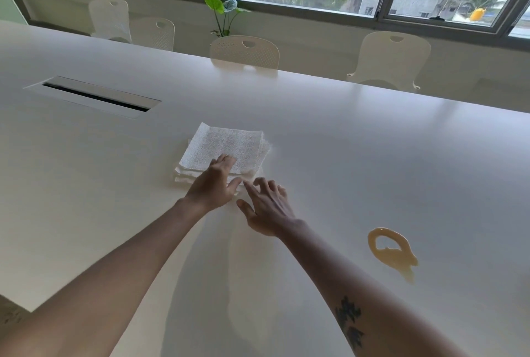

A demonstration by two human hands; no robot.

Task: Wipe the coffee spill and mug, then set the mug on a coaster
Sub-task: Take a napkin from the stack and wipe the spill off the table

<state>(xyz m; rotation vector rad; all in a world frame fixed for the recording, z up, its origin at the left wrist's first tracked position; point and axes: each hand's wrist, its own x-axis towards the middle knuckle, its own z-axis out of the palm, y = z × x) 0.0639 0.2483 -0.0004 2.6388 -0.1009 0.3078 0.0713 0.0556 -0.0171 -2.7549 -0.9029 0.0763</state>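
White embossed napkins point(223, 147); tan spill point(391, 252); white table point(344, 133).

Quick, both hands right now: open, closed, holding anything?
Left hand: open, flat on the paper towel stack.
Right hand: open, fingers spread at the stack's near corner, holding nothing.

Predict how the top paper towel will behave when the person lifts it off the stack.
The paper towel stack looks thin and embossed, so a sheet probably droops limply. Its edges sit uneven, so sheets may cling and lift together; the left hand pressing down likely helps the right hand.
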